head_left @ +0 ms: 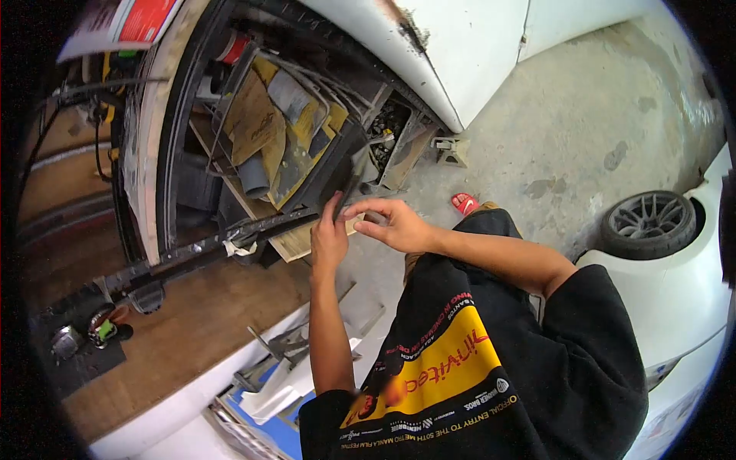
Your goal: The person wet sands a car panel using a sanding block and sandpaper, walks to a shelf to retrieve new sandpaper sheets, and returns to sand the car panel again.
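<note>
My left hand (330, 238) is raised at the middle of the view, its fingers closed around the lower end of a dark, thin piece (354, 175) that I cannot make out clearly. Coming in from the right, my right hand (392, 224) has its index finger and thumb curled together close to the left fingertips. What lies between those fingertips is too small to tell. Just beyond both hands is an open dark frame (253, 230) with a grey tube (253, 178) and yellow-brown sheets (257, 123) inside.
A white car body panel (460, 46) stands at the top, with a small metal stand (452, 152) below its corner. A wheel (650, 222) lies on a white surface at the right. Tools (103, 328) sit on brown board at lower left. A foot in a red slipper (464, 203) shows.
</note>
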The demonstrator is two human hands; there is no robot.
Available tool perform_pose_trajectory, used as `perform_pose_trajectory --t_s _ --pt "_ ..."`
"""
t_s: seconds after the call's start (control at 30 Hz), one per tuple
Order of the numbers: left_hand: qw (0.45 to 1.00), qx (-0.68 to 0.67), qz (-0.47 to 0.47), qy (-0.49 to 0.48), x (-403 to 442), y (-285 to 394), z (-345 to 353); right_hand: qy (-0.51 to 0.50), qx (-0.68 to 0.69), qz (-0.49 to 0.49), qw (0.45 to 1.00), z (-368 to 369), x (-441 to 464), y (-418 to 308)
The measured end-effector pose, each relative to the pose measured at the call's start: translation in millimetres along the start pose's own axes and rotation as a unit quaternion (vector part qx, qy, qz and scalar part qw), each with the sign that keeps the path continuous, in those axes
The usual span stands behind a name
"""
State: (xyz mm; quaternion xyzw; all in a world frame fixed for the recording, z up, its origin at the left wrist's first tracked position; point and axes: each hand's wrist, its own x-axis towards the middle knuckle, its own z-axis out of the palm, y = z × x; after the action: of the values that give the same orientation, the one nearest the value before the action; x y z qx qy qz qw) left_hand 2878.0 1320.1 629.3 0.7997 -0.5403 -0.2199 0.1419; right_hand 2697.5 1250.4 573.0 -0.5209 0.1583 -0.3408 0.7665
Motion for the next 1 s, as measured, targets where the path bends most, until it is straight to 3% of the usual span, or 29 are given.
perform_pose_trajectory --t_s 0.03,0.13,0.27,0.3,0.37,0.4,0.47,0.57,0.67,0.73,0.93,1.0 --pt "0.999 0.013 -0.051 0.008 1.5 8.1 -8.1 -0.001 -0.017 0.008 1.0 -1.4 0.2 5.5" --pt "0.996 -0.022 -0.036 0.084 7.8 -14.9 -22.6 0.014 -0.055 0.068 0.996 -10.1 -1.6 14.3" --pt "0.999 -0.027 -0.016 0.04 11.8 -18.9 -29.4 0.071 -0.068 0.084 0.992 -14.5 -3.4 13.2" --pt "0.998 -0.012 -0.059 0.013 11.7 -14.1 -26.9 0.093 -0.066 0.063 0.991 -12.7 -1.5 24.3" --pt "0.999 0.013 0.037 0.005 10.2 -4.2 -10.9 0.139 -0.063 0.022 0.988 -6.0 2.6 54.7" --pt "0.996 0.025 0.084 0.001 9.3 -0.5 -2.2 0.111 -0.054 0.039 0.992 -7.7 3.4 56.4" --pt "0.99 0.08 0.116 -0.007 7.7 2.3 13.8 0.052 -0.039 0.073 0.995 -17.7 4.2 55.9" --pt "0.987 0.117 0.106 -0.015 1.5 13.9 22.7 0.004 -0.113 0.286 0.952 -34.5 5.1 49.6" --pt "0.989 0.121 0.081 -0.027 -4.1 4.7 21.4 0.087 0.109 0.272 0.952 -34.3 -1.9 55.3" --pt "0.986 0.152 0.067 -0.025 -5.1 -5.5 18.9 0.097 0.133 0.292 0.942 -39.0 -1.2 61.3" --pt "0.997 0.042 0.063 -0.009 8.0 -19.5 28.1 0.139 0.251 0.308 0.907 -49.7 -4.5 58.2" --pt "0.984 0.13 0.107 0.062 16.8 -16.9 45.3 0.139 0.254 0.307 0.907 -51.7 -5.3 60.1"
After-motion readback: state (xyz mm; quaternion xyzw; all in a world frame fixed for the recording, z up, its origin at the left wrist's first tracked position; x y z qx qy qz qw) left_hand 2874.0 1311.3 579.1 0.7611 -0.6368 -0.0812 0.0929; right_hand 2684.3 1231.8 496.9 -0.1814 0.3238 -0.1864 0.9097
